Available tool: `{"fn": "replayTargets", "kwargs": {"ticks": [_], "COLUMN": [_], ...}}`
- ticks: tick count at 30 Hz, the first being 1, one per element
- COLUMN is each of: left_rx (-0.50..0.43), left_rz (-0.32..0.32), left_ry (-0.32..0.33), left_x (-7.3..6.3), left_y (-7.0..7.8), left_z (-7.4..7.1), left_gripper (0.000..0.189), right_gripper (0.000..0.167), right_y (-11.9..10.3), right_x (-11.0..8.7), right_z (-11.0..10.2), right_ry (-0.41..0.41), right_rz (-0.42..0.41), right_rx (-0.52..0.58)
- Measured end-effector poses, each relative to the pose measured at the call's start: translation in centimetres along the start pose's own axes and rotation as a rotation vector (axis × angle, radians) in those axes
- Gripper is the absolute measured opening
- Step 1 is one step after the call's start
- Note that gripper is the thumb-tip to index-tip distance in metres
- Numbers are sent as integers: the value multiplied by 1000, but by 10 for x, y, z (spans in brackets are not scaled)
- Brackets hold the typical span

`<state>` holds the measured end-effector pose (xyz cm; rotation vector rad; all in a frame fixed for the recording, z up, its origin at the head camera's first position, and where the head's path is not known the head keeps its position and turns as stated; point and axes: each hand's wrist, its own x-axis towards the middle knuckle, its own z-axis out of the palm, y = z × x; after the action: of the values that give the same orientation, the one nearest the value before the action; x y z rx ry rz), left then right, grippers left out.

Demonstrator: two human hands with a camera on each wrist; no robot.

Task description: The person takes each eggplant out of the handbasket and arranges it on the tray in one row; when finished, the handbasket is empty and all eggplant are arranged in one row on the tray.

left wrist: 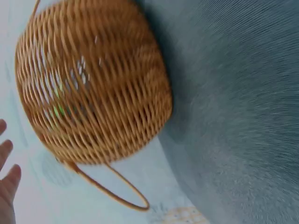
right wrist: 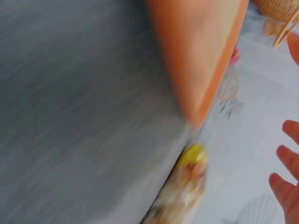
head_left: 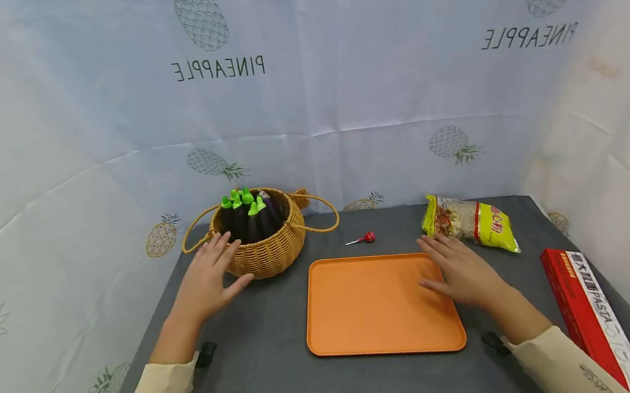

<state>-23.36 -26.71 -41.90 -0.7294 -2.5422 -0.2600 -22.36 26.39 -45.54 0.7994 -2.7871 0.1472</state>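
My left hand is stretched out with spread fingers, close in front of the wicker basket and overlapping its left side in the head view. Several dark eggplants with bright green caps stand in that basket. The left wrist view shows the woven wall of the basket with nothing in the fingers. My right hand is held over the right edge of the orange tray, fingers straight and apart, holding nothing. Beyond its fingertips lies a yellow plastic food packet.
A red lollipop lies behind the tray. At the right edge of the dark tabletop is a long red pasta box. The basket's two loop handles flare outward. A white pineapple-print cloth encloses the back and sides.
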Motion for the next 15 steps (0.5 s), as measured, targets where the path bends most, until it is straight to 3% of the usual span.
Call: {"fn": "replayTargets", "kwargs": {"ticks": [7,11,15], "left_rx": [-48,-114,-163], "left_rz": [-273,-371,-454], "left_ry": [70,145,174], "left_x": [19,24,23], "left_y": [-30,-31,-27], "left_z": [11,23,37], "left_gripper": [75,75,77], "right_gripper": [64,57,52], "right_y": [-29,-44,-56], "right_x": [53,84,118], "right_z": [-8,-10,-9], "right_ry": [45,50,43], "right_rz": [-20,-36,-69], "right_rx": [210,287,343]}}
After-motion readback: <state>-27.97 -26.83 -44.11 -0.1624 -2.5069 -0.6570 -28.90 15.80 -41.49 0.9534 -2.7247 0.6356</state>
